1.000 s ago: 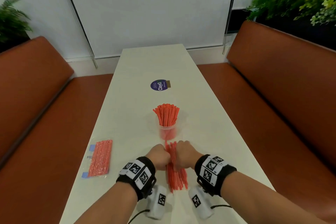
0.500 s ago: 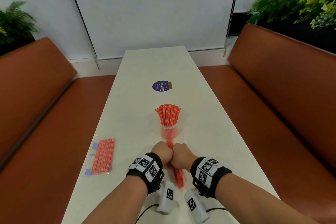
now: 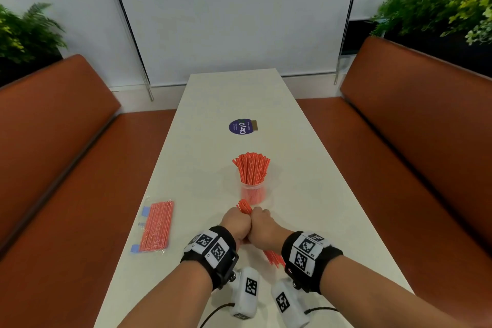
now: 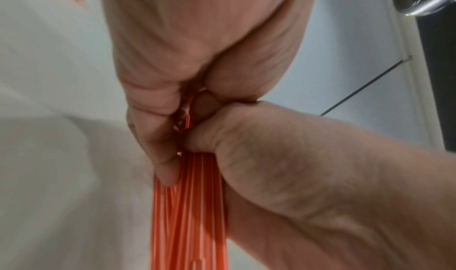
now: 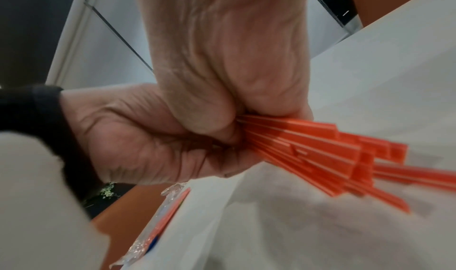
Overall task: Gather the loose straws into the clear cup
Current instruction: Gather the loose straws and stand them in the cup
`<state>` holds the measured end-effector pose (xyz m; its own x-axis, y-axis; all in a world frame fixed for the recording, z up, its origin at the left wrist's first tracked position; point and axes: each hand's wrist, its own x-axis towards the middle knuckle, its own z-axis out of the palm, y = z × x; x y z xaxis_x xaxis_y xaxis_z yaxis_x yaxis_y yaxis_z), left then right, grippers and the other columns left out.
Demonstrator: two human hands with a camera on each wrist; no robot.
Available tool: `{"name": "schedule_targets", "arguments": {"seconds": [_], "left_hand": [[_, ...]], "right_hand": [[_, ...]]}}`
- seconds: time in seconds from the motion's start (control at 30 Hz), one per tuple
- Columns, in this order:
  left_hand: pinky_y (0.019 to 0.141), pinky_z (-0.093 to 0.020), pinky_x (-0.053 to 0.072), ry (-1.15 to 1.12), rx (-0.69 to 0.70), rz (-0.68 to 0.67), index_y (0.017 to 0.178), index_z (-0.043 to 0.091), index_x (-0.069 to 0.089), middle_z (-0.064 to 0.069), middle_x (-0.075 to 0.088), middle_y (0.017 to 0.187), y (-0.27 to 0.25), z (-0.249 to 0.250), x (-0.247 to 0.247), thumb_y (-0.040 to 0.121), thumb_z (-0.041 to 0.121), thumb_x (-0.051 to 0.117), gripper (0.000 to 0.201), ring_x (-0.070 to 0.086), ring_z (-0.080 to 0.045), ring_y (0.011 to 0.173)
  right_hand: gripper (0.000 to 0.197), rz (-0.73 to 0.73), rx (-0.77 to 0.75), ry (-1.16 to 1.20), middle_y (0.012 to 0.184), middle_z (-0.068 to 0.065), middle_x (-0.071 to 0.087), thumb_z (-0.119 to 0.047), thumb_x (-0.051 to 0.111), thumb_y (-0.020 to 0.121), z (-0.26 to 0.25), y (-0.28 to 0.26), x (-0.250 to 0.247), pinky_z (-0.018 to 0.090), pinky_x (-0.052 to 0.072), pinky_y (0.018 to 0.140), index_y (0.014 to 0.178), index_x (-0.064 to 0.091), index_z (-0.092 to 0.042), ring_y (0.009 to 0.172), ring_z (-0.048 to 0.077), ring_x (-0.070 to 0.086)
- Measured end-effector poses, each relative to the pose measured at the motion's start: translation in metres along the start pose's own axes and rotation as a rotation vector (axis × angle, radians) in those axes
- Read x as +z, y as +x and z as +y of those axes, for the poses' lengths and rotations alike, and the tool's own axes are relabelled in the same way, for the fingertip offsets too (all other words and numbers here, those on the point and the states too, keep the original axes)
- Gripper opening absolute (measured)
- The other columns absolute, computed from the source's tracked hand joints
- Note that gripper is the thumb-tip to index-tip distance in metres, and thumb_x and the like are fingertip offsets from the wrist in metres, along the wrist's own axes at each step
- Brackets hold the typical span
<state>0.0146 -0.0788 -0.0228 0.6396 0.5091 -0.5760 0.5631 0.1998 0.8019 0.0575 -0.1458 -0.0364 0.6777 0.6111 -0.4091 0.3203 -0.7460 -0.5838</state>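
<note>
A bundle of loose orange straws (image 3: 244,206) is squeezed between both fists near the table's front. My left hand (image 3: 235,224) and right hand (image 3: 262,225) press together, fingers curled round the bundle, lifting its far end off the table. The near ends (image 3: 274,258) fan out under my right wrist. In the left wrist view the straws (image 4: 190,212) run down from the fists; in the right wrist view the straw ends (image 5: 328,153) splay to the right. The clear cup (image 3: 253,192), packed with upright orange straws (image 3: 251,168), stands just beyond my hands.
A sealed plastic pack of orange straws (image 3: 157,225) lies near the table's left edge. A round blue sticker (image 3: 241,126) sits farther up the white table (image 3: 306,168). Brown benches (image 3: 399,154) flank both sides.
My hands have closed together, bunching the flat spread of straws into a tight bundle. The bundle's far end has tilted up off the table.
</note>
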Motion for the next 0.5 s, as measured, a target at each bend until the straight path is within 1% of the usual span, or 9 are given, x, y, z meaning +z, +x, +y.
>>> {"name": "schedule_targets", "arguments": {"seconds": [0.07,0.1,0.17,0.2,0.27,0.33,0.37,0.43,0.5], "left_hand": [[0.074,-0.051,0.060,0.037,0.060,0.059,0.091,-0.007,0.066,-0.027,0.068,0.095,0.001,0.000,-0.004,0.084,-0.004,0.050,0.017,0.067,-0.040,0.091],[0.075,-0.053,0.060,0.067,0.095,0.080,0.090,-0.007,0.067,-0.027,0.070,0.093,0.001,-0.001,-0.006,0.083,-0.003,0.052,0.018,0.068,-0.041,0.090],[0.071,-0.050,0.060,0.120,0.151,0.113,0.067,-0.002,0.063,-0.022,0.066,0.075,0.001,0.001,-0.011,0.080,-0.004,0.052,0.017,0.066,-0.036,0.076],[0.067,-0.042,0.058,0.132,0.181,0.138,0.057,0.003,0.056,-0.018,0.060,0.064,0.002,0.002,-0.013,0.080,-0.005,0.053,0.024,0.060,-0.031,0.065],[0.060,-0.032,0.042,0.116,0.243,0.163,0.053,0.008,0.049,-0.010,0.050,0.056,0.002,0.007,-0.018,0.083,-0.001,0.058,0.033,0.045,-0.023,0.057],[0.062,-0.030,0.039,0.074,0.307,0.143,0.060,0.008,0.058,-0.008,0.055,0.062,0.001,0.015,-0.021,0.087,0.008,0.062,0.027,0.045,-0.020,0.059],[0.066,-0.031,0.043,0.053,0.342,0.130,0.066,0.010,0.064,-0.006,0.060,0.069,0.000,0.020,-0.023,0.089,0.011,0.062,0.022,0.050,-0.019,0.064],[0.084,-0.036,0.051,0.051,0.398,0.159,0.092,0.011,0.070,-0.005,0.068,0.091,0.000,0.032,-0.026,0.092,0.010,0.055,0.015,0.059,-0.020,0.082],[0.096,-0.039,0.051,0.128,0.412,0.231,0.121,0.010,0.060,-0.011,0.064,0.118,0.005,0.041,-0.031,0.090,0.003,0.050,0.033,0.060,-0.027,0.105]], "right_hand": [[0.048,-0.027,-0.087,0.090,0.124,0.019,0.054,-0.016,0.061,0.086,-0.003,-0.005,-0.005,0.039,0.050,0.095,0.123,0.035,0.002,0.111,0.030,0.057],[0.041,-0.034,-0.136,0.105,0.121,0.020,0.058,-0.012,0.058,0.088,-0.005,-0.008,-0.008,0.040,0.051,0.094,0.120,0.037,0.003,0.110,0.031,0.059],[0.017,-0.021,-0.207,0.107,0.114,0.020,0.061,-0.006,0.053,0.089,-0.009,-0.014,-0.014,0.036,0.052,0.089,0.104,0.046,-0.005,0.105,0.031,0.060],[0.011,-0.011,-0.248,0.105,0.106,0.017,0.062,-0.003,0.048,0.090,-0.010,-0.016,-0.019,0.031,0.051,0.081,0.090,0.046,-0.013,0.098,0.029,0.062],[0.029,0.017,-0.319,0.116,0.081,0.001,0.056,0.004,0.039,0.091,-0.012,-0.016,-0.026,0.014,0.043,0.063,0.077,0.044,-0.021,0.073,0.011,0.055],[0.016,0.055,-0.361,0.135,0.073,-0.004,0.046,0.003,0.036,0.092,-0.014,-0.015,-0.035,0.011,0.039,0.057,0.097,0.047,-0.009,0.062,0.003,0.042],[0.012,0.093,-0.368,0.152,0.075,-0.001,0.046,0.000,0.037,0.093,-0.013,-0.011,-0.040,0.017,0.042,0.058,0.103,0.042,-0.005,0.061,0.005,0.042],[0.006,0.185,-0.383,0.222,0.075,0.001,0.047,-0.006,0.038,0.095,-0.014,-0.004,-0.055,0.026,0.041,0.054,0.101,0.035,-0.006,0.059,0.010,0.044],[0.009,0.296,-0.424,0.328,0.073,0.000,0.047,-0.010,0.037,0.097,-0.018,0.006,-0.073,0.026,0.039,0.052,0.103,0.035,-0.004,0.058,0.010,0.044]]}}
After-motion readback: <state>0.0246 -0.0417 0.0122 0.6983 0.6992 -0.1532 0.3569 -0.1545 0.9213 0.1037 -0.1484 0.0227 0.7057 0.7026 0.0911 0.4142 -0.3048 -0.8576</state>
